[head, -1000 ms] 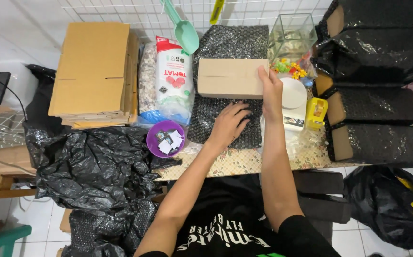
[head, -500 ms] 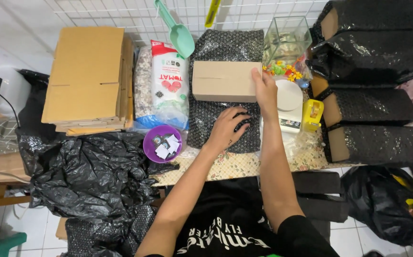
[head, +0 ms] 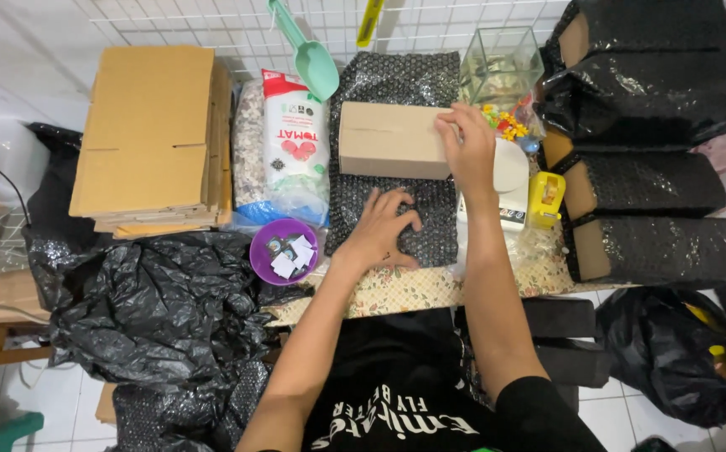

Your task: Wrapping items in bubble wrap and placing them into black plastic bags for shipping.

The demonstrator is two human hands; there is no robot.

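I see a crowded desk [head: 430, 289]: a stack of flat cardboard sheets [head: 149, 138] on the left, a printed bag [head: 294, 142] beside it with a green scoop [head: 308, 54] hanging above, and black wrapped packages [head: 656, 151] piled along the right, hemming in the working space. A crumpled black plastic bag [head: 162, 310] spills over the desk's near left edge. In the middle lies a small brown cardboard box [head: 389, 140], closed and plain, resting across a sheet of black bubble wrap [head: 396, 192]. My right hand [head: 467, 146] grips the box's right end, fingers curled over its top edge; my left hand [head: 384, 230] lies flat and open on the wrap, just below the box. A purple bowl [head: 283, 251] near the left hand holds small paper slips. A clear glass tank [head: 501, 67] stands behind, with colourful small pieces [head: 509, 125] at its foot.
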